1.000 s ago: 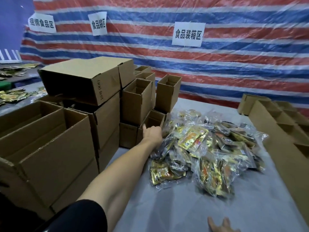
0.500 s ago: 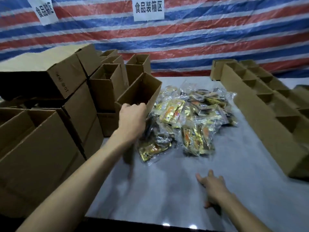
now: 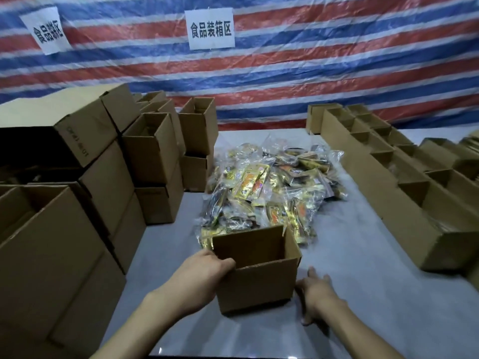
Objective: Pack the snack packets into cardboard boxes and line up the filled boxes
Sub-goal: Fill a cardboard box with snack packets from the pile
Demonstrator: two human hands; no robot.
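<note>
Near the table's [image 3: 363, 294] front edge, the left hand [image 3: 204, 278] is now gripping the rim of an empty cardboard box [image 3: 259, 286], brought over from the stacked boxes [image 3: 153, 151] along the left edge. The right hand [image 3: 316, 291], fingers straight and holding nothing, is resting just beside it. Directly behind, the snack packets [image 3: 272, 190] are lying heaped mid-table. Filling appears ready to begin.

Fingertips of the left hand [image 3: 204, 275] are lost at the box [image 3: 259, 286] corner, and the far-right boxes [image 3: 464, 161] smear off frame.
</note>
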